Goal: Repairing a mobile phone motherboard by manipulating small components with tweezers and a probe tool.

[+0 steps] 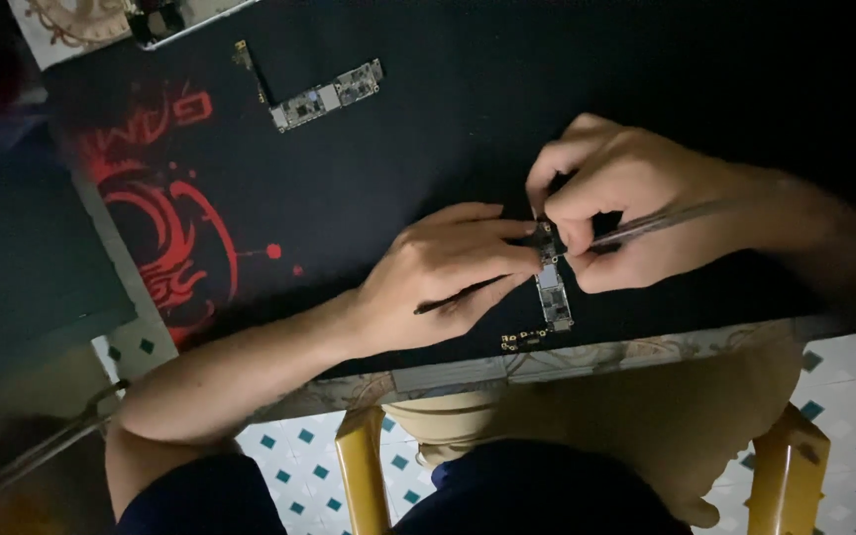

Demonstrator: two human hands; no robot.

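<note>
While the board [553, 287] lies flat on the dark mat [369, 168] near the counter's front edge [587, 355], it is pinned at its upper end by the fingertips of the left hand [438, 272], apparently so that it cannot slide. A thin dark tool [463, 294] is also seen under the left hand, though whether it is gripped cannot be told. The right hand [626, 213] is closed around a slim metal tool [661, 222], held like a pen and angled down so that its tip meets the board's top, just where the two hands come together. The board's lower part is left bare, reaching toward the counter edge below both hands. A second board [327, 96] is set well apart at the mat's far side, near a tray [190, 22] in the corner. Below the counter, a yellow stool [364, 476] and tiled floor [294, 466] are seen.
</note>
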